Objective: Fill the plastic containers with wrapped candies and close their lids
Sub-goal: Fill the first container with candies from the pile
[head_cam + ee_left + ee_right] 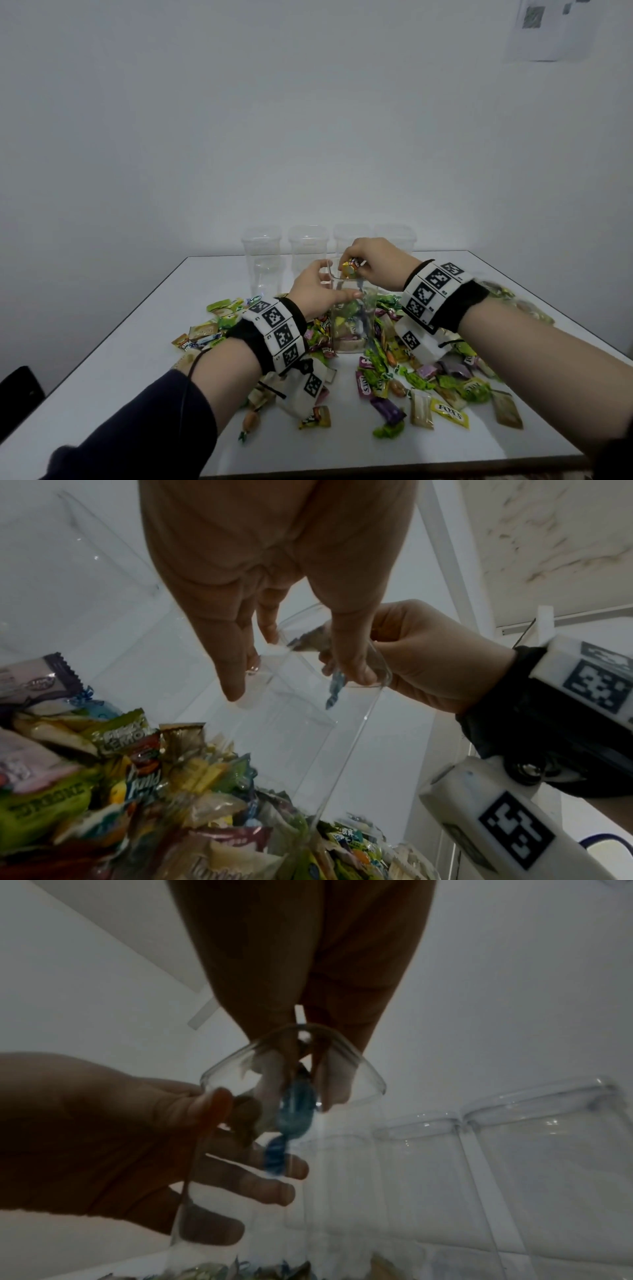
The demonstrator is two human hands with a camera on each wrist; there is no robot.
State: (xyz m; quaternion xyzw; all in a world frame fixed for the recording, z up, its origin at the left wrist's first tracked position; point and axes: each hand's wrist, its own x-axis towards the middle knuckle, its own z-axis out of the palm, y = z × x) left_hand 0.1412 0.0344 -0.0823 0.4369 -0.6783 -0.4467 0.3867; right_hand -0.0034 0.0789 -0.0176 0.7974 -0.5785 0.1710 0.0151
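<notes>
1. We are steadying the clear container [349, 318] with our left hand [310, 294], thumb on the near wall and fingers wrapping the far side just below the rim. It is standing upright on the table [137, 342], mouth up, long axis vertical, in the middle of the loose candy pile [411, 377].
2. Our right hand [373, 263] is hovering directly over the container's mouth, fingertips pinching a small bunch of wrapped candies [349, 268]. One blue twist-wrapped piece [294, 1110] is hanging below the rim, its long axis near vertical, tail pointing down into the container.
3. The container is looking roughly a third full; no lid is visible.
4. Judgement: we are wanting the pinch kept centred over the mouth and lowered before letting go, so pieces are falling lengthwise and not catching the rim. The left grip should be staying firm; the light wall may tip.
5. Behind the container, four empty containers [308, 250] are standing in a row.
</notes>
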